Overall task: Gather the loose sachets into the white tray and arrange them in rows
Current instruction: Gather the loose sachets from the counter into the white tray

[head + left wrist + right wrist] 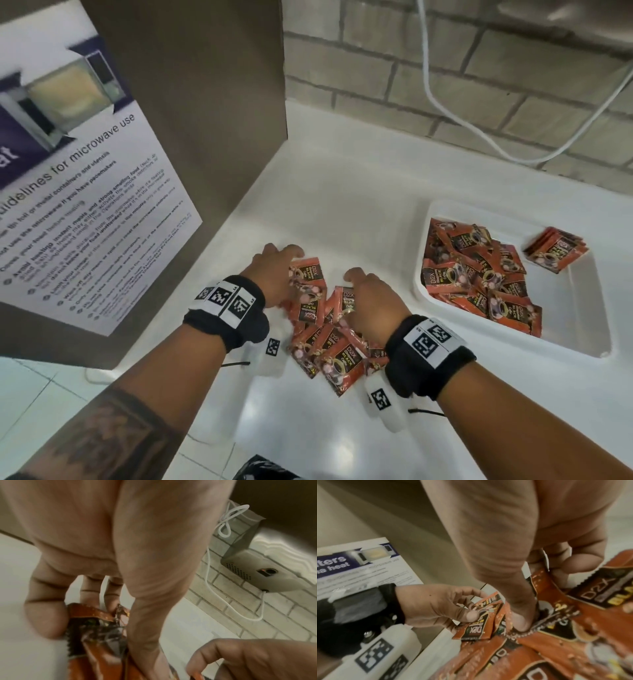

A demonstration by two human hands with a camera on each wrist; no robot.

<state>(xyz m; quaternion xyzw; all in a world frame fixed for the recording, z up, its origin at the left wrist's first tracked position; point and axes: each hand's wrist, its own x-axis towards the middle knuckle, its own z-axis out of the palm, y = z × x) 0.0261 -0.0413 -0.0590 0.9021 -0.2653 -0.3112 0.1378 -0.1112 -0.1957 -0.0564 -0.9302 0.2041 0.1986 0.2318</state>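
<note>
Orange sachets (318, 308) between curled fingers (471, 615)

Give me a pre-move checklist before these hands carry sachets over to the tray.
1. Left hand pinches sachets: ok.
2. Right hand grips sachets from the loose pile: ok, thumb pressed in, fingers curled.
3. White tray has bare floor free: ok, on its right side.
4. Sachets in the tray arranged in rows: not ok, jumbled; only a small stack is neat.
5. Path to the tray clear: ok.
6. Number of sachets held: cannot tell.
</note>
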